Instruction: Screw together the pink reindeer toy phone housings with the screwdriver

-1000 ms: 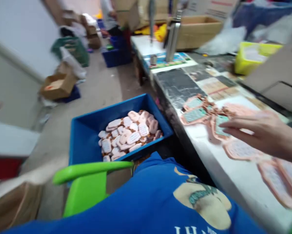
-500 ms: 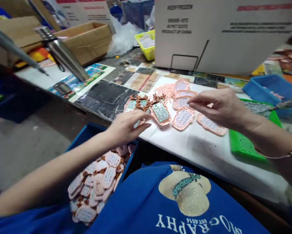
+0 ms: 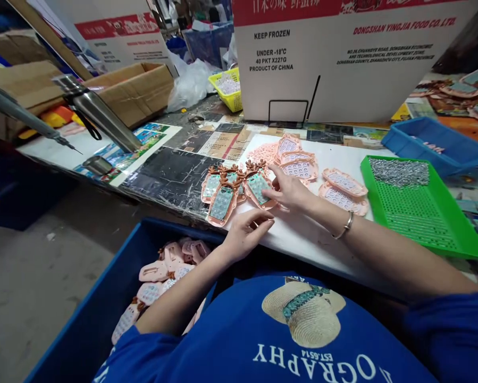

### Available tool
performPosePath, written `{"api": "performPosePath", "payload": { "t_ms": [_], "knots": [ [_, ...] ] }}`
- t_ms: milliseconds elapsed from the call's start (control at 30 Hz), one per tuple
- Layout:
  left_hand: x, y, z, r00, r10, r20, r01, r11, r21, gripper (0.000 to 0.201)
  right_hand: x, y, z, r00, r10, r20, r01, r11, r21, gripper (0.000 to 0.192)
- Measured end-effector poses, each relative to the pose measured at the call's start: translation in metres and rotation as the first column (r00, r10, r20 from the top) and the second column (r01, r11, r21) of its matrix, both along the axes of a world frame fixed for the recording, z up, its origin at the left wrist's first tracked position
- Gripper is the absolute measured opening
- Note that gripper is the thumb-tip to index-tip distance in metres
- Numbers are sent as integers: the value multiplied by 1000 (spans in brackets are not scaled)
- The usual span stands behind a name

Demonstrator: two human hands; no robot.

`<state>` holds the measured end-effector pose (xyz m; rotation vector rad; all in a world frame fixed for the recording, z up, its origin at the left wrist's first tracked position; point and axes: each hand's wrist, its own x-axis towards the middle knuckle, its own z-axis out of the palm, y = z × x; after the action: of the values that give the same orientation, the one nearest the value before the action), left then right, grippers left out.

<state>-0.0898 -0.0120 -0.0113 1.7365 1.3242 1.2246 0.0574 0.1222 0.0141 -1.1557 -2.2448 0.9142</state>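
My right hand [image 3: 290, 190] has its fingers at the right side of a pink plastic casing half with a green circuit board [image 3: 257, 187] and brown antlers; the thumb lies over the board. Nearer to me, my left hand [image 3: 246, 231] is curved, thumb and fingertips a little apart, with nothing visible between them. Just left of the hands, another antlered casing half with a board [image 3: 221, 203] overlaps others behind it. Pink casing halves with pale keypads [image 3: 298, 169] lie beyond my right hand, and more keypad halves [image 3: 342, 197] lie to its right.
A green tray [image 3: 418, 213] of small metal screws and a blue bin [image 3: 430, 141] stand at right. Below the table edge, a blue crate [image 3: 99, 287] holds pink pieces. At left are a steel flask [image 3: 107, 119] and a hanging screwdriver [image 3: 27, 114]. A large white carton [image 3: 322, 80] stands behind.
My right hand has moved left from the keypad halves to the casing with the board. My left hand has drawn right and toward me. The view has shifted slightly.
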Motion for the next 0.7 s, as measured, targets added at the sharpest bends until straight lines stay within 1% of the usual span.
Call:
{"api": "performPosePath", "payload": {
  "t_ms": [67,133,167,233,300,367,400,467,533,600,633,667,700],
  "knots": [
    [-4,4,-3,995,16,102,-5,994,-108,23,-9,5,-2,1000,-10,-29,8,998,-65,78],
    [-6,9,-4,981,28,194,8,983,-183,28,-11,8,-3,996,-35,-79,22,987,-156,80],
    [-6,11,-4,972,40,232,10,978,-207,31,-11,8,-3,993,-50,-110,26,978,-207,77],
    [-4,13,-3,953,74,295,2,968,-249,36,-6,5,2,981,-71,-178,16,955,-296,62],
    [-2,13,-1,926,116,359,-3,954,-300,44,6,-4,8,968,-69,-240,-21,935,-354,43],
    [1,11,1,887,148,438,23,932,-361,53,24,-20,14,942,-73,-329,-66,917,-392,35],
    [3,10,1,864,155,478,56,916,-398,56,35,-31,16,915,-91,-393,-89,905,-415,37],
    [9,7,2,831,154,534,136,875,-464,58,57,-56,14,864,-149,-481,-100,885,-455,49],
    [18,4,3,822,114,557,220,840,-497,54,76,-81,8,838,-174,-517,-140,848,-511,55],
    [28,2,4,812,45,582,306,816,-491,52,90,-103,-1,797,-206,-568,-194,804,-563,53],
    [34,1,5,803,2,596,359,796,-487,51,95,-112,-6,767,-226,-601,-237,770,-593,53],
    [39,2,5,800,-49,599,414,767,-490,51,100,-119,-11,737,-249,-628,-290,723,-627,55],
    [45,2,6,805,-102,584,454,739,-497,51,103,-124,-15,714,-278,-643,-342,662,-667,60]
  ]
}}
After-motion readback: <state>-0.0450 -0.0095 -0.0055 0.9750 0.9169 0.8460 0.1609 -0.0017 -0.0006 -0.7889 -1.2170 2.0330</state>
